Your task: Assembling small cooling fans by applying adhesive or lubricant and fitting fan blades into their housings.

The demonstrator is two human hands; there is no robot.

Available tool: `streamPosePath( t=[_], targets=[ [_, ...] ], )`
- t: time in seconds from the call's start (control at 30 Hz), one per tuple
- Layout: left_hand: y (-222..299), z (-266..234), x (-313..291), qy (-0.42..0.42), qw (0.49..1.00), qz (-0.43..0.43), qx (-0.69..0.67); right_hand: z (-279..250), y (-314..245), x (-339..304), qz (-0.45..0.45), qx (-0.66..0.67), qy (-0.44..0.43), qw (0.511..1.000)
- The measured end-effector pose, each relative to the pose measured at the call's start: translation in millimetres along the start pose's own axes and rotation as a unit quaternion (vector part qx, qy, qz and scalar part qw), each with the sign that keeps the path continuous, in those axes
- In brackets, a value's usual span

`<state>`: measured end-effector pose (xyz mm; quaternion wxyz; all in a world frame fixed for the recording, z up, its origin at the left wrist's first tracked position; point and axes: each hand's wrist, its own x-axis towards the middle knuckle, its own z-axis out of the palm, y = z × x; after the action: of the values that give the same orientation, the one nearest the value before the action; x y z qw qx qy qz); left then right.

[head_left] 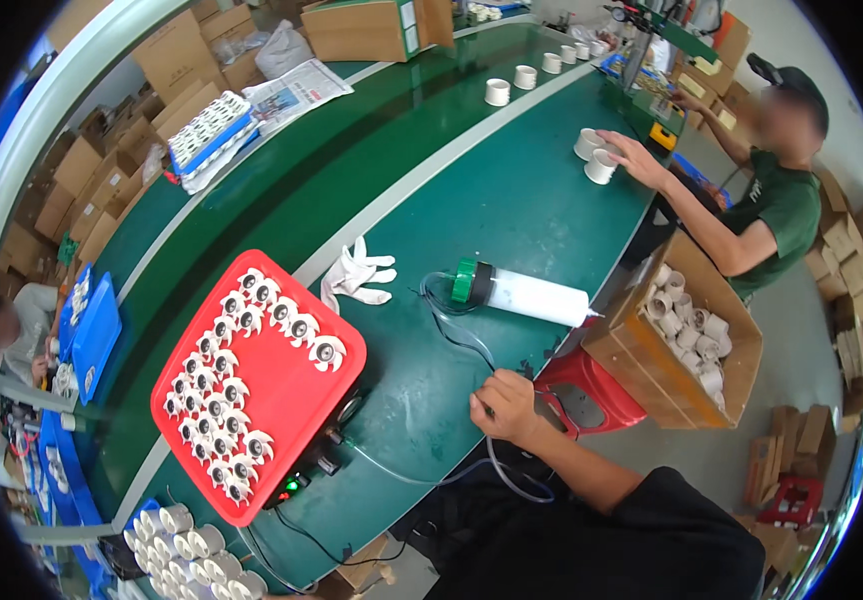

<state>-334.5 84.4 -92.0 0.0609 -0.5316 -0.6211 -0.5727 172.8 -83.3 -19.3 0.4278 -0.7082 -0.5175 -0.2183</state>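
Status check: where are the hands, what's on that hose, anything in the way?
Right hand fingers pinching thin hose; left hand out of view. Hose leads to white cartridge lying on belt. White gloves, red tray alongside.

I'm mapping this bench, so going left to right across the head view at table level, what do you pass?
Red tray of small white parts → white gloves → green-capped white cartridge → cardboard box of white fittings.
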Motion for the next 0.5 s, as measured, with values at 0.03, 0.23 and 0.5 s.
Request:
streamPosePath(
  t=[0.03,0.23,0.5],
  targets=[
    [4.2,-3.7,1.8,-0.033,0.997,0.050,0.058,-0.1,-0.7,-0.5,0.003,-0.001,0.001,1.000],
    [27.5,-6.1,13.5,-0.034,0.979,0.090,0.178,-3.1,-4.1,6.1,-0.001,0.023,-0.014,1.000],
    [-43.9,-24.3,58.5,0.043,0.965,-0.215,-0.147,-29.5,0.6,29.4,-0.018,0.147,-0.027,0.989]
  ],
)
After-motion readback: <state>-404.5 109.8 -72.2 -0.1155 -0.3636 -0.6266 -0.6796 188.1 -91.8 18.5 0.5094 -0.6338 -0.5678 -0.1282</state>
